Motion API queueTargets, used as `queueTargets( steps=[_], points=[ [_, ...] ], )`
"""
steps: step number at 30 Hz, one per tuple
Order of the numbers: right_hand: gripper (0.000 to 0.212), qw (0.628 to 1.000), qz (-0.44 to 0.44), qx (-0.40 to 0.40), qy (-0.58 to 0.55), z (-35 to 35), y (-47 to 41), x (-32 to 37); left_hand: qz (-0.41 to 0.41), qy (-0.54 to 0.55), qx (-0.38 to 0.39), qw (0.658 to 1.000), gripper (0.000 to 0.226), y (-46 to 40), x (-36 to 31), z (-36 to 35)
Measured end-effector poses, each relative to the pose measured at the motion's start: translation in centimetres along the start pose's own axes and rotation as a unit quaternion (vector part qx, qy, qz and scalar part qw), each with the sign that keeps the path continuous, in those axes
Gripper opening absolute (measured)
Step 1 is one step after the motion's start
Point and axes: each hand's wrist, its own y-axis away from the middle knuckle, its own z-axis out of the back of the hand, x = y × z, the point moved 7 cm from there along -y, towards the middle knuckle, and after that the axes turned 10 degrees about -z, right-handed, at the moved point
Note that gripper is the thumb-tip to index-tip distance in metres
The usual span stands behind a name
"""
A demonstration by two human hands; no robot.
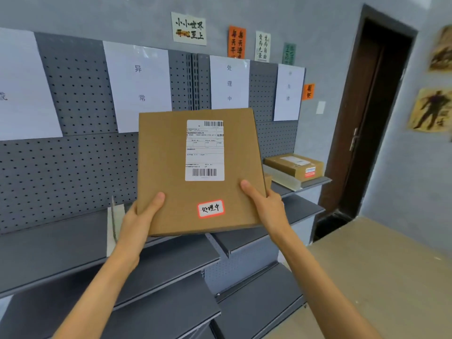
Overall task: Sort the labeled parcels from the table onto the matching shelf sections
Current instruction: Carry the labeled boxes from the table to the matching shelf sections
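Observation:
I hold a flat brown cardboard parcel up in front of the grey shelf unit, tilted toward me. It carries a white shipping label and a small red-edged sticker reading 处理中. My left hand grips its lower left edge, thumb on the face. My right hand grips its lower right edge the same way. Behind the parcel hang white section sheets reading 异常 and 处理中. The grey shelf board under the 处理中 sheet lies just behind the parcel.
A brown box sits on a flat white parcel on the far right shelf section. A white upright item stands on the shelf to the left of my left hand. Lower grey shelves step out toward me. A dark door stands at right.

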Motion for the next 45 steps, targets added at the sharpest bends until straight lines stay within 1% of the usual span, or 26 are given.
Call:
queueTargets(
  steps=[4,6,8,12,14,16,18,21,24,28,30,32,35,39,40,43,45],
  points=[
    [0.032,1.0,-0.019,-0.021,0.001,2.4,-3.4,-0.8,0.018,0.0,0.04,0.999,0.043,-2.4,2.2,-4.2],
    [0.031,0.999,-0.022,-0.027,0.001,3.0,-5.6,-1.2,0.034,0.003,0.049,0.998,0.041,-3.9,3.5,-5.8],
    [0.038,0.999,-0.032,-0.031,0.008,3.2,-8.2,-1.6,0.049,0.011,0.055,0.997,0.043,-5.8,4.7,-7.2],
    [0.063,0.998,-0.04,-0.039,0.01,2.8,-13.8,-1.6,0.066,0.009,0.068,0.995,0.046,-10.0,7.0,-9.0],
    [0.064,0.998,-0.045,-0.036,0.012,2.8,-16.2,-1.6,0.071,0.0,0.08,0.994,0.051,-12.1,7.9,-10.0],
    [0.064,0.997,-0.06,-0.037,0.014,3.2,-18.1,-1.7,0.077,-0.005,0.092,0.993,0.049,-13.9,8.6,-11.2],
    [0.06,0.997,-0.071,-0.032,0.018,4.0,-19.5,-1.6,0.085,-0.005,0.105,0.991,0.045,-15.4,9.3,-12.4],
    [0.045,0.996,-0.088,-0.018,0.018,5.3,-21.4,-1.5,0.092,-0.004,0.129,0.987,0.04,-17.1,10.1,-14.4],
    [0.034,0.994,-0.101,-0.008,0.025,6.1,-23.7,-1.5,0.104,-0.005,0.134,0.986,0.041,-18.5,11.1,-16.0],
    [0.041,0.992,-0.119,0.003,0.041,6.6,-27.7,-2.3,0.115,-0.012,0.11,0.987,0.041,-20.3,12.2,-17.8],
    [0.036,0.992,-0.123,0.016,0.038,6.6,-29.9,-2.7,0.118,-0.017,0.088,0.989,0.04,-21.0,12.7,-18.7],
    [0.033,0.991,-0.123,0.033,0.035,6.7,-32.2,-3.2,0.124,-0.025,0.068,0.99,0.041,-21.7,13.3,-19.6],
    [0.038,0.989,-0.119,0.073,0.053,7.1,-35.3,-3.9,0.148,-0.04,0.037,0.987,0.047,-22.2,14.8,-21.0],
    [0.035,0.983,-0.129,0.114,0.068,7.5,-38.9,-4.9,0.168,-0.063,0.008,0.984,0.052,-22.7,16.7,-22.7],
    [0.034,0.981,-0.136,0.123,0.069,7.5,-39.7,-5.3,0.172,-0.067,-0.001,0.983,0.051,-22.8,17.0,-23.0],
    [0.028,0.976,-0.147,0.141,0.077,7.4,-41.7,-6.1,0.179,-0.068,-0.025,0.981,0.038,-22.9,17.5,-23.9],
    [0.029,0.973,-0.153,0.151,0.083,7.4,-42.7,-6.4,0.181,-0.069,-0.037,0.98,0.038,-22.9,17.7,-24.3]
  ],
)
